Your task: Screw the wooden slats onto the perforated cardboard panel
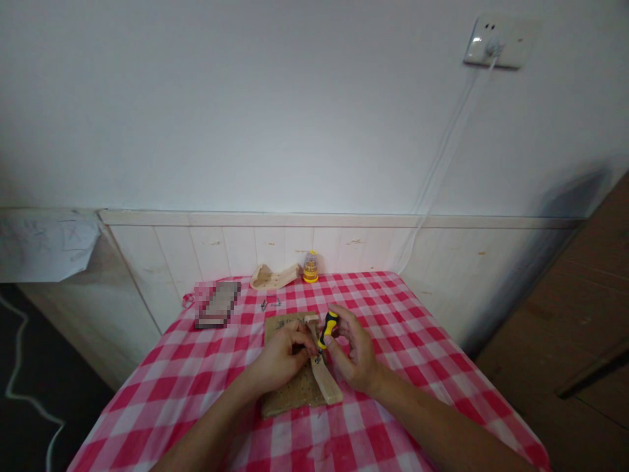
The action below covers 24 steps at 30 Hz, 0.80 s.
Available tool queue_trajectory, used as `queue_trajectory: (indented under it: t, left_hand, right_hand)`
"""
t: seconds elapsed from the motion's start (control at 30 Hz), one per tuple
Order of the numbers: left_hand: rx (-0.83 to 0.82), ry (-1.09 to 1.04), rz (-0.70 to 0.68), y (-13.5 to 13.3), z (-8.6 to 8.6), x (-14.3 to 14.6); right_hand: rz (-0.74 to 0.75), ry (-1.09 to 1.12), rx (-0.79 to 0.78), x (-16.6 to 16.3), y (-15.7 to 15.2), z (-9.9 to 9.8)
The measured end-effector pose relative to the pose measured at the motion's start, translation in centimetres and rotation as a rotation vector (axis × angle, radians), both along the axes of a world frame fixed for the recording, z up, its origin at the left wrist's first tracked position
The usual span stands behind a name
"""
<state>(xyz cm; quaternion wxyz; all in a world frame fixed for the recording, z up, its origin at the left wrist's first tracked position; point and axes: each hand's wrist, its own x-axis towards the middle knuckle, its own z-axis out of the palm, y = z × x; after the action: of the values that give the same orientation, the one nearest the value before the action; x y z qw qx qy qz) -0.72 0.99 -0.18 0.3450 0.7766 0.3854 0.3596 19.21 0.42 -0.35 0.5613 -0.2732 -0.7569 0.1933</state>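
A cork board (289, 393) lies on the red-and-white checked tablecloth (403, 341). On it rests a pale wooden strip (327, 382). My right hand (354, 351) grips a yellow-and-black screwdriver (327, 330), its tip pointing down at the strip. My left hand (280, 357) presses on the strip beside the screwdriver tip, fingers curled. What sits under those fingers is hidden.
At the table's far edge stand a yellow bit holder (310, 267) and a curved wooden piece (274, 276). A small metal bracket (270, 302) lies behind the board. A blurred-out flat object (216, 305) is at far left. A white cable (442, 157) hangs from a wall socket (497, 42).
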Motion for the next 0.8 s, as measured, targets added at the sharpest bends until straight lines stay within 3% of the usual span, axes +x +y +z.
queue_trajectory:
  t: [0.37, 0.8]
  left_hand:
    - [0.013, 0.027, -0.01, -0.13, 0.07, 0.01]
    - [0.038, 0.016, -0.01, -0.28, 0.15, 0.19]
  right_hand:
    - [-0.096, -0.024, 0.088, -0.19, -0.13, 0.17]
    - [-0.185, 0.061, -0.045, -0.57, 0.4, -0.46]
